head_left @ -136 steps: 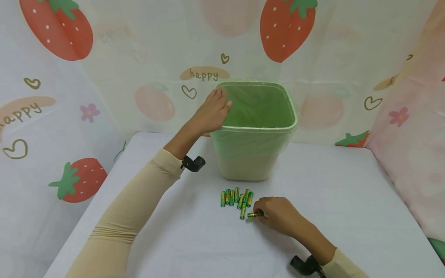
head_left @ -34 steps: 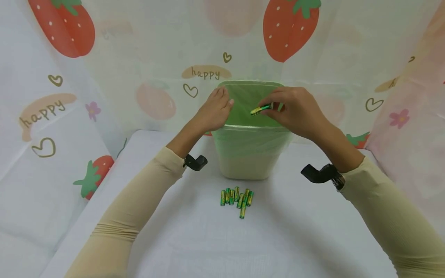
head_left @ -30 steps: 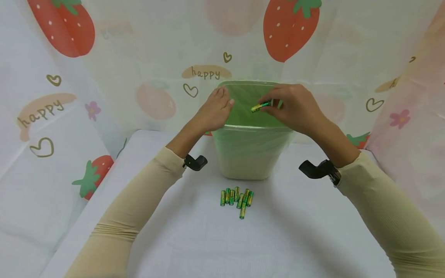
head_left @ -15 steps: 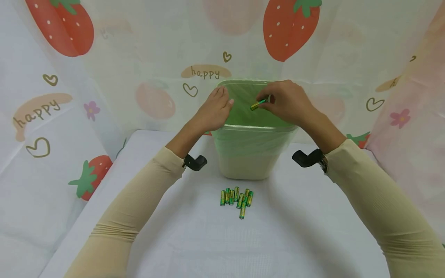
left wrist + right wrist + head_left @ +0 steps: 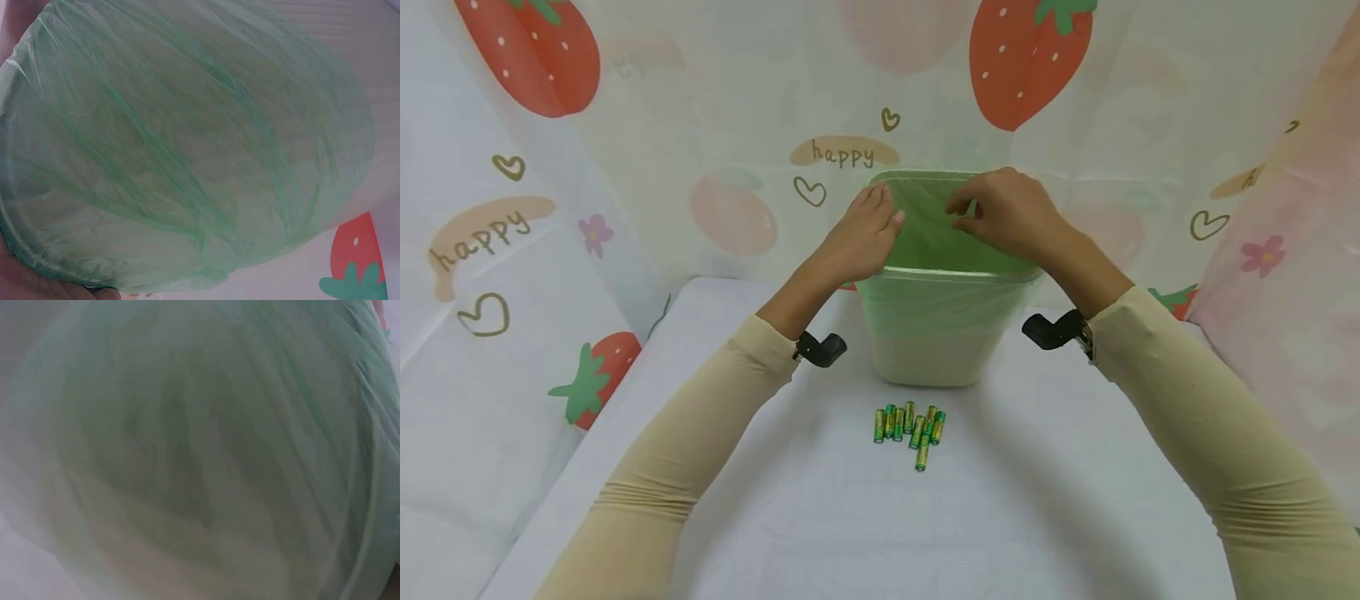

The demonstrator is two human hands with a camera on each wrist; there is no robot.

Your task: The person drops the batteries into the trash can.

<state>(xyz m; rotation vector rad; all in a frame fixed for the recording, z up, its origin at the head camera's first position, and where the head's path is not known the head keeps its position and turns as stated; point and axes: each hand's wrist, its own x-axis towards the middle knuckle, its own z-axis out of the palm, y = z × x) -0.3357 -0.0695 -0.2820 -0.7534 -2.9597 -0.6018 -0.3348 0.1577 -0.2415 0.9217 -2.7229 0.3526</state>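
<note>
One bin (image 5: 936, 333) stands under both hands — a squarish tub with rounded corners, pale cream plastic, lined with a thin, crinkled, translucent green bag (image 5: 925, 242) whose edge folds down over the rim. Both wrist views are filled by that filmy green liner (image 5: 187, 144); in the right wrist view it is blurred into soft streaks (image 5: 200, 450), and no fingers can be made out there.

Left hand (image 5: 857, 237) rests on the near left corner of the rim, fingers laid together and fairly straight over the edge. Right hand (image 5: 1003, 212) hovers over the open mouth, just beside the left, its fingers loosely bent and the thumb drawn toward the fingertips; nothing shows between them. Whether anything lies inside the bin cannot be told — the hands and the near wall hide its floor.

Nearer the person than both hands, between the forearms, a small cluster of batteries (image 5: 910, 423) lies on the white cloth of the table (image 5: 820, 517): slim cylinders, glossy green and gold, mostly side by side, one lying a little nearer than the row. Black wrist mounts show on both beige ribbed sleeves (image 5: 700, 442). Beyond the hands hangs a soft sheet printed with strawberries (image 5: 1015, 58).
</note>
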